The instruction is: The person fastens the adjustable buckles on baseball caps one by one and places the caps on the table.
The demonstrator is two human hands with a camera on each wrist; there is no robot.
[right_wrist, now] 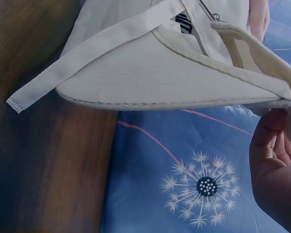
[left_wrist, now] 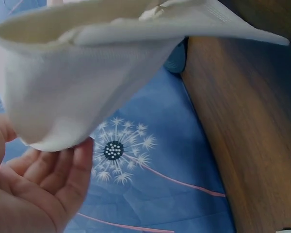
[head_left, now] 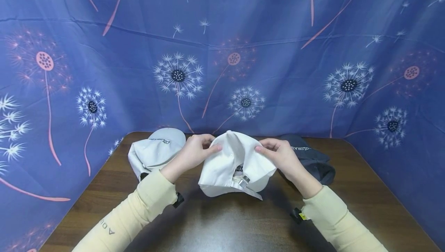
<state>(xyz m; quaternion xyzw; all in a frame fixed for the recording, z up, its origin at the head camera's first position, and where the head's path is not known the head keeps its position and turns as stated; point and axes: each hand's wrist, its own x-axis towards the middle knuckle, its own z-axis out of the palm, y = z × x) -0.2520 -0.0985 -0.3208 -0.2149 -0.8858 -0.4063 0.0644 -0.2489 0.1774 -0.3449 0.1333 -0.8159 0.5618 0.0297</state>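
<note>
Between both hands a white baseball cap (head_left: 219, 169) is held up above the table, its back opening and metal strap buckle (head_left: 244, 181) toward me. The left hand (head_left: 198, 149) pinches the crown on the left side, thumb in front and fingers behind. On the opposite side the right hand (head_left: 278, 153) pinches the crown the same way. In the right wrist view the cap's brim (right_wrist: 174, 82) and its loose strap end (right_wrist: 34, 92) show. The left wrist view has the left hand (left_wrist: 43, 189) at the crown's fabric (left_wrist: 63, 92).
A light grey cap (head_left: 153, 149) with dark lettering lies on the brown wooden table (head_left: 215, 225) at the left. At the right lies a dark cap (head_left: 313, 163), partly behind the right forearm. A blue dandelion-print cloth (head_left: 278, 70) hangs along the table's back and sides.
</note>
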